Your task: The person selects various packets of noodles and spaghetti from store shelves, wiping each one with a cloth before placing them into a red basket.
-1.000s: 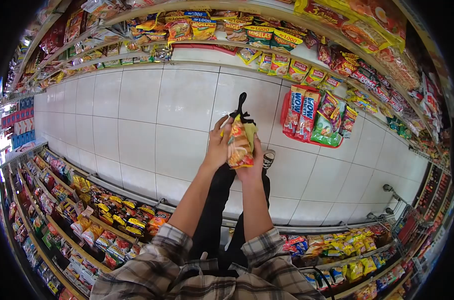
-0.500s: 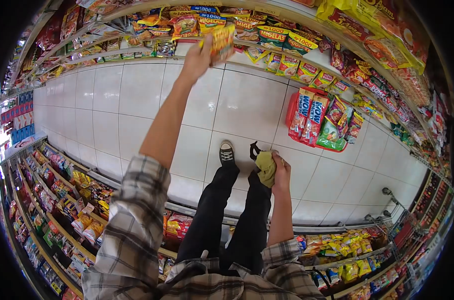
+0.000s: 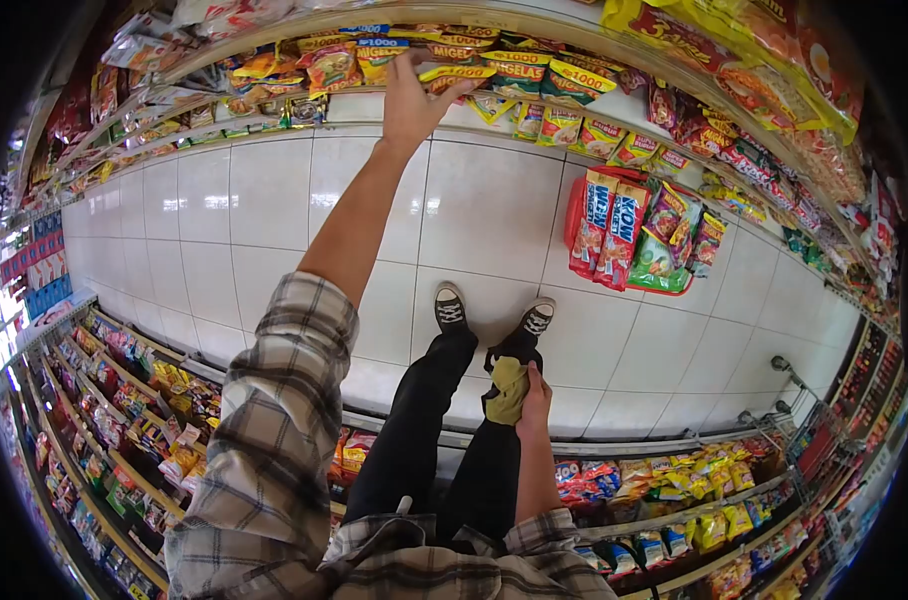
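Note:
At the far shelf, my left hand (image 3: 414,108) has thumb and fingers around a yellow-topped noodle packet (image 3: 456,75), in front of a row of MIGELAS packets (image 3: 519,72). The fingertips are partly lost among the packets beside it. My right hand (image 3: 535,400), low by my right leg, is closed on a crumpled olive-green cloth item (image 3: 508,390) with a dark strap or edging. What kind of item it is I cannot make out.
A red basket (image 3: 576,228) on the tiled floor (image 3: 484,215) holds WOW spaghetti packs (image 3: 622,232) and other packets. Snack shelves (image 3: 124,460) run behind and left of me. A shopping trolley (image 3: 814,430) stands at right. My shoes (image 3: 451,308) are on the tiles.
My left hand has moved the noodle packet forward to the shelf row. The right hand with the olive-green cloth has drawn back toward my leg, uncovering my right shoe.

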`<action>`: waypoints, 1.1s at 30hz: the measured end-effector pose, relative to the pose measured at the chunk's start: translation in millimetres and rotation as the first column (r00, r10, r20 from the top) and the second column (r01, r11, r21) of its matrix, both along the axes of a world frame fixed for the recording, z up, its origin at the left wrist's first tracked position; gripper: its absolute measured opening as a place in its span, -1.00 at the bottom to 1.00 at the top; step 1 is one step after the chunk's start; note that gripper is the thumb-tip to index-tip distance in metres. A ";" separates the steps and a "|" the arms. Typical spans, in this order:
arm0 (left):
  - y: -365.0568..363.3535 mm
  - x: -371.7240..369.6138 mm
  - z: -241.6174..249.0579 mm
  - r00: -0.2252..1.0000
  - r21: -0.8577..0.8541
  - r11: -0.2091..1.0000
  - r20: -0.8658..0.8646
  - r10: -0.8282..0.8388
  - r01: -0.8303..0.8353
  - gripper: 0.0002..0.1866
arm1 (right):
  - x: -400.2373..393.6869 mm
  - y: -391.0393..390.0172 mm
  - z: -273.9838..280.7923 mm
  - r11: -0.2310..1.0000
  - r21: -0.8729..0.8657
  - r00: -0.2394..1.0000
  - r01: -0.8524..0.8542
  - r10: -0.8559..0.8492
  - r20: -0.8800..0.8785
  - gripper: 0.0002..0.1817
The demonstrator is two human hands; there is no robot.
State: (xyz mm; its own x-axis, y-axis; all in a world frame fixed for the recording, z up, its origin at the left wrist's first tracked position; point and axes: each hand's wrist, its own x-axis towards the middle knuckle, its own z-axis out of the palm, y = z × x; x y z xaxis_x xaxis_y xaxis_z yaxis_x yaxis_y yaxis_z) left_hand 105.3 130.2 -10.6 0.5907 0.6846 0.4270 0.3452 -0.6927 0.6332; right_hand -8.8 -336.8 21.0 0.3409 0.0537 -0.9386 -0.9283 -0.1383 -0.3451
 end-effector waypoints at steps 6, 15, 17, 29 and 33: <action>-8.0 17.6 -24.0 0.967 -0.404 0.911 0.192 0.166 -0.076 -0.36 | -15.7 -10.9 -17.2 0.999 -0.035 0.997 0.036 -0.038 -0.060 -0.67; -41.7 30.2 -21.0 0.868 -0.114 0.902 0.246 0.432 -0.416 -0.33 | -4.6 -24.3 -15.3 0.991 0.103 0.967 0.083 -0.056 -0.249 -0.69; -95.9 38.1 -3.0 0.856 -0.222 0.886 0.246 0.455 -0.407 -0.42 | -7.9 -38.6 -19.9 0.986 0.162 0.975 0.048 -0.011 -0.220 -0.69; -398.5 219.7 -69.8 0.790 -0.578 0.810 -0.446 -0.420 0.104 -0.64 | 120.6 -121.9 -66.4 0.995 -0.007 0.983 -0.100 0.099 0.157 -0.78; -401.7 251.6 -90.4 0.603 -0.559 0.829 -0.651 -0.462 0.031 -0.68 | 228.8 -158.3 -89.3 0.960 -0.153 0.876 -0.233 0.276 0.397 -0.67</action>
